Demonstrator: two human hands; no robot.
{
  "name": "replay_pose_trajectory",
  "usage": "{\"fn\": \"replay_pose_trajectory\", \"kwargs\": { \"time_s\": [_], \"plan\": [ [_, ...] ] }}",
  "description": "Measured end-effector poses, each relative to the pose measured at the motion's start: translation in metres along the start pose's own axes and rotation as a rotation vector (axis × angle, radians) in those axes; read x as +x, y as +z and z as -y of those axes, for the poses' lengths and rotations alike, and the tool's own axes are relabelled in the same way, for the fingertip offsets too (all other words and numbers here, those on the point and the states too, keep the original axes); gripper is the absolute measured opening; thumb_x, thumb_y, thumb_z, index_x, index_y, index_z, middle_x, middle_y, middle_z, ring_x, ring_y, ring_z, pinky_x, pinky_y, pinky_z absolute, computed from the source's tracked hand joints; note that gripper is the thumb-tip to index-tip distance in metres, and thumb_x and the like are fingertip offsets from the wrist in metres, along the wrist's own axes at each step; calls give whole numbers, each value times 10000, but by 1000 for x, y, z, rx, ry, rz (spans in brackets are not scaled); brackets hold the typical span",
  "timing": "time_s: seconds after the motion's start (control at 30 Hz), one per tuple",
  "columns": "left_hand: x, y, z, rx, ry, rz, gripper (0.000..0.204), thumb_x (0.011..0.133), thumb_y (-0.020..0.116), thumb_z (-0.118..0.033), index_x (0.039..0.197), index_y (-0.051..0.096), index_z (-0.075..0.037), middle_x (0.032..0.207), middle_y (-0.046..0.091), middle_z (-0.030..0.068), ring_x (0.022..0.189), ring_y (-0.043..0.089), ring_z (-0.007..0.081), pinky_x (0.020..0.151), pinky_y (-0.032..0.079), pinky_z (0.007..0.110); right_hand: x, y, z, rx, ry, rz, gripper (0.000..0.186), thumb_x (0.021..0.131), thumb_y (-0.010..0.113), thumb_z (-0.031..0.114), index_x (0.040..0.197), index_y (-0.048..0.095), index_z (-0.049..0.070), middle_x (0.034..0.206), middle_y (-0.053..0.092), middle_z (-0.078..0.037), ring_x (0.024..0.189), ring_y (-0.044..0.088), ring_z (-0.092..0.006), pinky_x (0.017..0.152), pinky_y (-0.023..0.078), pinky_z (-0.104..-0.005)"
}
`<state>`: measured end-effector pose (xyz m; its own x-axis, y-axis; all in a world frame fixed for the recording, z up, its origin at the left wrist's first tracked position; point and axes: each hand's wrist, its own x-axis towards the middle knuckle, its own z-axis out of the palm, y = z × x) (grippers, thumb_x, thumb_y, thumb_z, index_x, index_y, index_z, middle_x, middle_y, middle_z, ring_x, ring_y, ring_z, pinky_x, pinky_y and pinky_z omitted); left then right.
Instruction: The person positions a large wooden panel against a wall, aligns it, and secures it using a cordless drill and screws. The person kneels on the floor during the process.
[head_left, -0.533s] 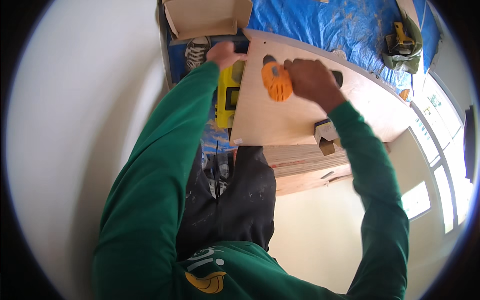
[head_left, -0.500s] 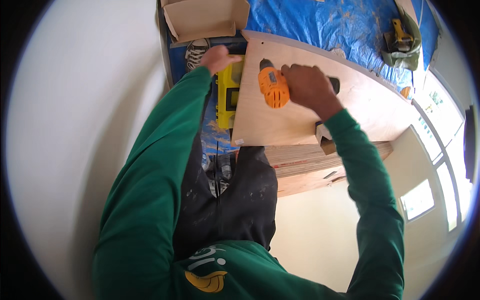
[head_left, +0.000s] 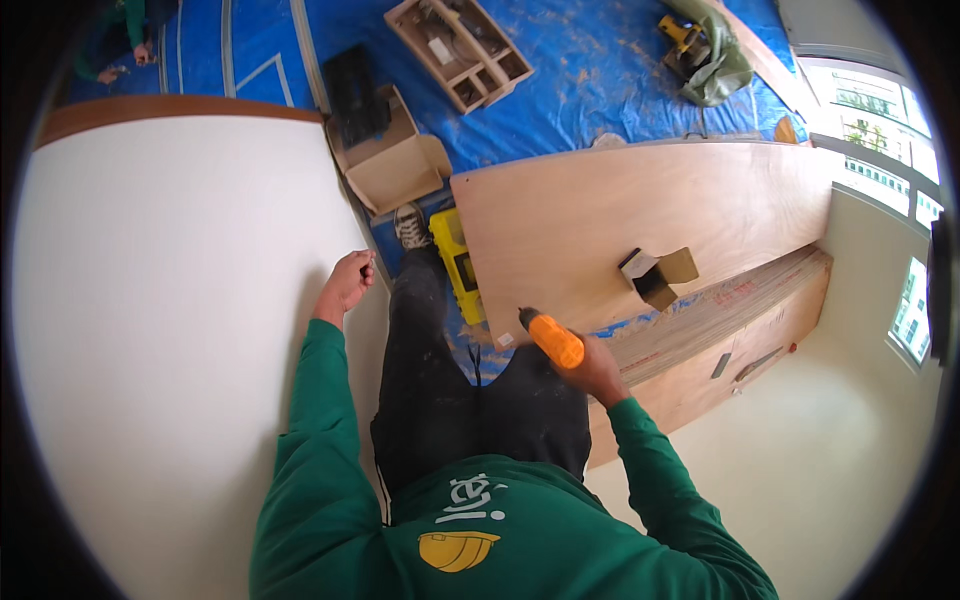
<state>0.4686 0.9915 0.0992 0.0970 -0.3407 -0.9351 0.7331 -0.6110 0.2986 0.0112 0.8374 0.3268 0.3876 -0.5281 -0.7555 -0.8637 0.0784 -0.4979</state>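
While the right hand [head_left: 597, 368] grips an orange power drill [head_left: 554, 340] over the plywood sheet [head_left: 570, 215] near its corner, the left hand [head_left: 350, 281] curls near the white wall [head_left: 190, 300], contents unclear; a straight wrist should steady the drill.

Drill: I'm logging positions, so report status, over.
Right grip closed on orange drill. Left grip curled near white wall, contents unclear. Open carton on wooden panel, right of drill.
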Motion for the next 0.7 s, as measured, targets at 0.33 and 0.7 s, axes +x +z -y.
{"fn": "replay_pose_trajectory", "kwargs": {
  "time_s": [0.33, 0.7],
  "plan": [
    [33, 70, -154, 431, -254, 416, 346, 1119, 589, -431, 1098, 621, -87, 857, 498, -43, 621, 378, 31, 481, 303, 175, -208, -21, -8, 622, 653, -700, 135, 942, 646, 65, 1074, 617, 76, 841, 616, -10, 667, 624, -150, 615, 568, -329],
    [33, 26, -160, 112, -445, 487, 249, 1137, 553, -379, 1119, 589, -132, 915, 573, -17, 631, 420, 55, 501, 341, 189, -307, 164, 55, 1035, 633, -1272, 325, 848, 614, 30, 1171, 586, 50, 814, 574, -29, 693, 627, -168, 594, 534, -314]
  ]
}}
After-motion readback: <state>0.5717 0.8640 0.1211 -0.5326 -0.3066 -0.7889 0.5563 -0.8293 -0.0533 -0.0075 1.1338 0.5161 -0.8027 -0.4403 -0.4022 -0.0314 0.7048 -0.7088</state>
